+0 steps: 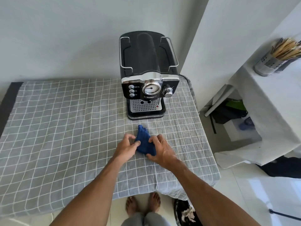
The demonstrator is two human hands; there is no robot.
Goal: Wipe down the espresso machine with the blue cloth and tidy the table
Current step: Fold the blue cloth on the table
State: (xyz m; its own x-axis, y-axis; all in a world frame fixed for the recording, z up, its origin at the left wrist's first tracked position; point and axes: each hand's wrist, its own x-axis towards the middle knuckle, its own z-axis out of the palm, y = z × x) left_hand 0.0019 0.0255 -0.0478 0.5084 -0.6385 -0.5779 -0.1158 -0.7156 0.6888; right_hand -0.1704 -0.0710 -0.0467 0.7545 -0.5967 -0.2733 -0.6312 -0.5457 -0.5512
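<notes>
At the left of the frame the table [57, 128], under its grey checked covering, lies bare. Moving toward centre, the left hand [126, 148] has its fingers curled, pinching the left edge of the blue cloth [145, 142]. The cloth is bunched on the table just below centre of the frame, its long axis running from its narrow tip nearest the machine down toward the person. The right hand [162, 150] grips the cloth's right and lower edge, thumb tucked beneath. So the cloth lies between both hands, touching each; neither is clearly nearer. The espresso machine [147, 75] stands just above the cloth in the frame, apart from it, so the likely next move is lifting the cloth upward to it
</notes>
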